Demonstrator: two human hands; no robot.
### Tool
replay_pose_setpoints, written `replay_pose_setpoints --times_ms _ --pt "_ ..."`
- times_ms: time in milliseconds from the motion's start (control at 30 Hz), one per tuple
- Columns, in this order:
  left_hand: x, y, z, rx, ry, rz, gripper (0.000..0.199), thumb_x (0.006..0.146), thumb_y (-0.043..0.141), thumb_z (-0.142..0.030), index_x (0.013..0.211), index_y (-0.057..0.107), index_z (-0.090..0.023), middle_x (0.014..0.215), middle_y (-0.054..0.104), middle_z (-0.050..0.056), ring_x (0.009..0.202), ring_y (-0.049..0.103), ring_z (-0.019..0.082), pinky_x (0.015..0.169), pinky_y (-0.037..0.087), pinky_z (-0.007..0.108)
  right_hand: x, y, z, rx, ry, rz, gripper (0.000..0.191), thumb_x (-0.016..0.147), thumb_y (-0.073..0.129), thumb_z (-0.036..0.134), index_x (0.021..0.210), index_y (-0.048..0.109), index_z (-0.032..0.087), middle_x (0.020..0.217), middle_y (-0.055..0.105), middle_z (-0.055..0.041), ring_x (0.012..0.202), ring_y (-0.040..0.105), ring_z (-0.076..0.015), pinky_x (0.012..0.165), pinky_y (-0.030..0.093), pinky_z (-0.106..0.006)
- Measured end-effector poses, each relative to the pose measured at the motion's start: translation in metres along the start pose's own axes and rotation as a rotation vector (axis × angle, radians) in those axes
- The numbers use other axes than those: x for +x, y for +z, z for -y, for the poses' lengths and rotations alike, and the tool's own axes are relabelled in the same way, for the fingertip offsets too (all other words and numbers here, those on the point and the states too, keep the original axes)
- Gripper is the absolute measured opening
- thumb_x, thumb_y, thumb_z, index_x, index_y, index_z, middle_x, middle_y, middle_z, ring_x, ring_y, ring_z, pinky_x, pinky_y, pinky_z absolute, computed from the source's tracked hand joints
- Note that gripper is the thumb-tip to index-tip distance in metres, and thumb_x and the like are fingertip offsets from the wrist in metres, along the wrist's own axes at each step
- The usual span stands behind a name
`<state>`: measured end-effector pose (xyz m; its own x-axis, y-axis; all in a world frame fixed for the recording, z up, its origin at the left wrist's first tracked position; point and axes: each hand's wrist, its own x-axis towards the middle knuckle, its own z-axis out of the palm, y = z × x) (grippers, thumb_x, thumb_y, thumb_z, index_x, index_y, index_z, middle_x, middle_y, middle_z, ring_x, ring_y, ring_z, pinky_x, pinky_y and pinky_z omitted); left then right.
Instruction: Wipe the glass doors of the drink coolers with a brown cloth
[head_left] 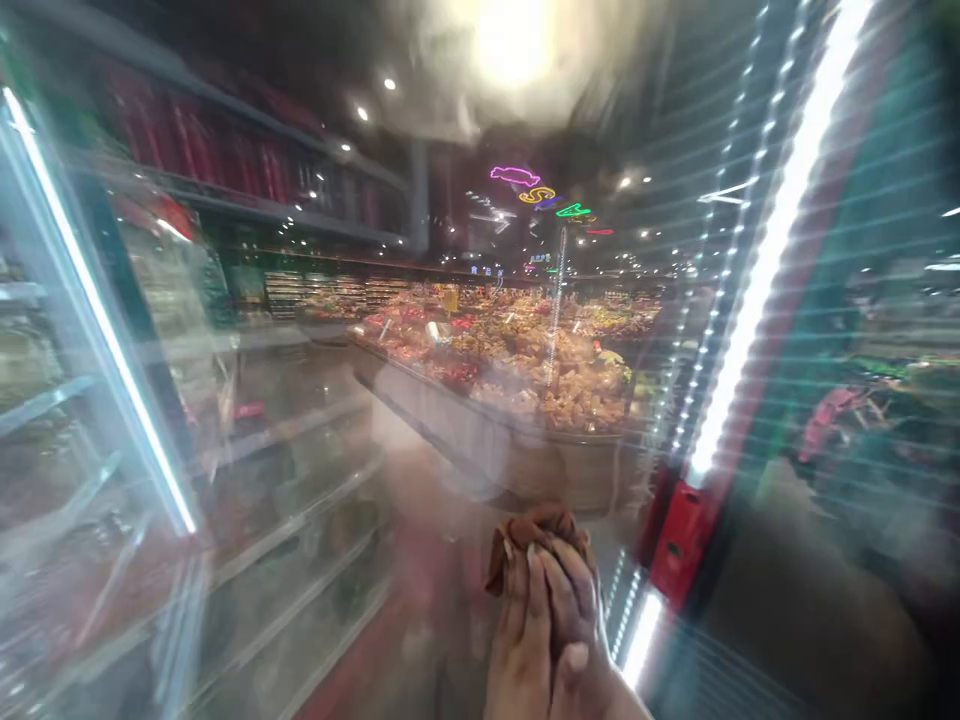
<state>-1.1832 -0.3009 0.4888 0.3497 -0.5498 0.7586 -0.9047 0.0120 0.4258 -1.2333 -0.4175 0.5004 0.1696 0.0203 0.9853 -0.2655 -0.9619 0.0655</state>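
A crumpled brown cloth (544, 522) is pressed against a clear glass pane (450, 450) at the lower middle of the view. My left hand (521, 630) lies over the cloth, its fingers pointing up and bunched together. Close against it on the right, my right hand (574, 600) also presses on the cloth, with its thumb lower down. Folds of cloth stick out above and to the left of the fingertips. The part under both palms is hidden.
A bright light tube (757, 260) with a red fitting (677, 545) runs down just right of my hands. Another light tube (105, 320) slants at the left, near blurred shelves (292, 560). Through the glass or reflected in it appears a heaped food display (525, 370).
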Motion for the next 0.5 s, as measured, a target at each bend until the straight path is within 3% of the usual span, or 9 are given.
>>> replay_pose_setpoints --times_ms 133,267,367,500 --pt "0.067 -0.030 -0.037 -0.110 0.019 0.026 0.077 0.106 0.038 -0.047 0.164 -0.006 -0.023 0.172 0.012 0.016 0.159 0.009 0.028 0.127 0.033 0.049 0.084 -0.020 -0.013 0.086 0.006 0.079 0.056 0.099 0.041 0.025 0.155 0.041 0.030 0.133 0.065 -0.0074 0.140 0.053 -0.0284 0.114 0.052 -0.059" --pt "0.117 -0.038 -0.072 -0.295 -0.031 -0.122 0.070 0.107 0.030 -0.052 0.166 0.007 -0.022 0.174 0.010 0.013 0.161 0.004 0.024 0.132 0.018 0.048 0.156 -0.040 -0.023 0.117 -0.031 0.138 0.044 0.103 0.041 0.029 0.145 0.053 0.024 0.138 0.062 -0.0088 0.143 0.047 -0.0261 0.115 0.052 -0.047" --pt "0.139 -0.034 -0.094 -0.411 -0.074 -0.225 0.071 0.106 0.029 -0.056 0.166 0.012 -0.021 0.174 0.013 0.013 0.162 0.003 0.022 0.133 0.009 0.045 0.189 -0.052 -0.028 0.092 -0.047 0.207 0.041 0.102 0.045 0.028 0.141 0.057 0.023 0.137 0.064 -0.0080 0.138 0.050 -0.0252 0.115 0.051 -0.044" --pt "0.174 -0.033 -0.120 -0.519 -0.041 -0.296 0.073 0.105 0.029 -0.060 0.165 0.017 -0.022 0.174 0.016 0.012 0.162 0.008 0.022 0.133 0.007 0.043 0.229 -0.067 -0.043 0.023 -0.065 0.246 0.041 0.101 0.048 0.025 0.141 0.057 0.024 0.141 0.063 -0.0063 0.137 0.050 -0.0244 0.120 0.045 -0.045"
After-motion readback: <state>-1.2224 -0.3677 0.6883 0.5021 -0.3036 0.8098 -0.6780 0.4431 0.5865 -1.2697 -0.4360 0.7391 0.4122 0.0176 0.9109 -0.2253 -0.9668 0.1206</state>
